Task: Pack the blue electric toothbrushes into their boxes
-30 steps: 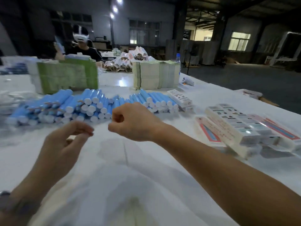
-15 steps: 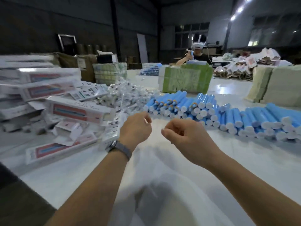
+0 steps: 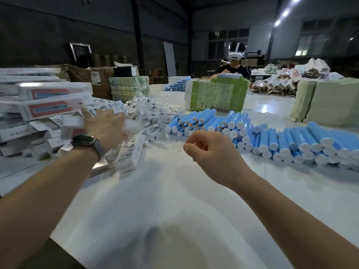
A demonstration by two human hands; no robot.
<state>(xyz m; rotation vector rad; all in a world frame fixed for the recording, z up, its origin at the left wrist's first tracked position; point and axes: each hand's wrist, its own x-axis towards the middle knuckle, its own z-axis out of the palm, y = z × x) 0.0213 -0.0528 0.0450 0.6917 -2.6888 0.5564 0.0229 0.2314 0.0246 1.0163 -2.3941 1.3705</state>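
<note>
Clenched on nothing, my right hand (image 3: 212, 147) hangs over bare table (image 3: 194, 191); the left hand (image 3: 105, 126) reaches into the boxes (image 3: 50, 107), its grip too blurred to tell. Toothbrushes (image 3: 272, 140) lie heaped right. I see the table edge near left.

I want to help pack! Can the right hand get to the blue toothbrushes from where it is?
Probably yes. The right hand hovers with curled fingers, holding nothing, just in front of the blue toothbrushes, and only bare white table lies between them.
</note>
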